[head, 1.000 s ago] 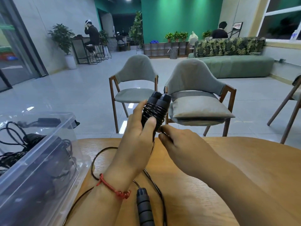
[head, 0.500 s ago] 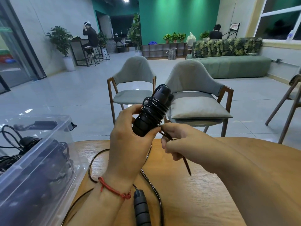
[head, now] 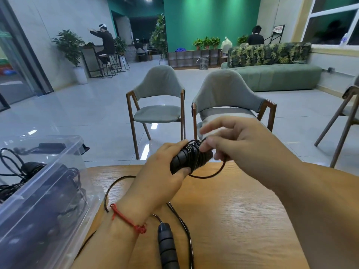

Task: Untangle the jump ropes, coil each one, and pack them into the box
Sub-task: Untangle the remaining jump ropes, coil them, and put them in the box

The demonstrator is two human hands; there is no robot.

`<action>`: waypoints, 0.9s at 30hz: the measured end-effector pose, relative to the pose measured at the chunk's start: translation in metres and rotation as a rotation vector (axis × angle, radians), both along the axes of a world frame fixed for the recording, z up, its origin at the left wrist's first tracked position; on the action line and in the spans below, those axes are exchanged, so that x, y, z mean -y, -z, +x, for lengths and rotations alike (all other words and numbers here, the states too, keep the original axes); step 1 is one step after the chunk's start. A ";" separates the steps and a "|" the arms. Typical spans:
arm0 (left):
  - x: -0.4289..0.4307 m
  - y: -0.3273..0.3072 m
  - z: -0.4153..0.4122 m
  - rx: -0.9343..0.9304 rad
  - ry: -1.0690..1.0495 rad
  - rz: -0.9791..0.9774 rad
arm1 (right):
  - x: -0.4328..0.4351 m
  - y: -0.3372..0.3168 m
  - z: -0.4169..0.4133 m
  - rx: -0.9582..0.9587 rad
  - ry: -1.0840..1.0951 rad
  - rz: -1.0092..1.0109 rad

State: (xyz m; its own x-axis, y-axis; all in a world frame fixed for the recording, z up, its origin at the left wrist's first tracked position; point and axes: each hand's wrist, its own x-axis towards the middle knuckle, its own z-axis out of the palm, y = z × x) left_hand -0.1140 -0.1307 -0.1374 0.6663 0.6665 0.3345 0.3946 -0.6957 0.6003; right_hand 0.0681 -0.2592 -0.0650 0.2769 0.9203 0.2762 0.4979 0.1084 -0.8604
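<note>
Right now, your left hand [head: 163, 177] is gripping the wrapped jump rope handles [head: 186, 158] above the table's [head: 242, 210] far edge, while your blurred right hand [head: 242, 144] is pinching a loop of the cord [head: 213, 174] just beside them. Another handle [head: 167, 247] is lying at the near edge, and the box [head: 48, 191] of ropes is sitting at the left edge.

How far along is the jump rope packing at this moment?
Done: black ropes already lie in the clear box. In hand: the left hand grips a cord-wrapped handle bundle, and the right hand pinches its loose loop. Left: a handle and loose cord on the table are uncoiled and unpacked.
</note>
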 end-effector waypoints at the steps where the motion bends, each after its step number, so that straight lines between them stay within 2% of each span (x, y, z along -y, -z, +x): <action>1: 0.000 -0.001 -0.001 -0.037 0.055 -0.015 | -0.001 0.000 0.002 -0.100 -0.001 0.036; 3: 0.002 -0.005 -0.005 -0.068 0.158 -0.105 | -0.004 0.001 0.004 -0.256 -0.006 0.073; 5: 0.005 -0.009 -0.009 -0.069 0.235 -0.204 | -0.008 0.006 0.007 -0.297 -0.028 0.072; 12: 0.007 -0.022 -0.022 0.050 0.341 -0.257 | -0.013 0.016 0.015 -0.074 -0.135 -0.152; 17: 0.006 -0.023 -0.024 0.156 0.359 -0.230 | -0.009 0.016 0.023 -0.075 -0.198 -0.208; 22: 0.008 -0.022 -0.021 0.168 0.352 -0.179 | -0.006 0.019 0.034 0.030 -0.308 -0.255; 27: 0.006 -0.026 -0.021 0.240 0.331 -0.137 | -0.006 0.019 0.034 0.064 -0.280 -0.180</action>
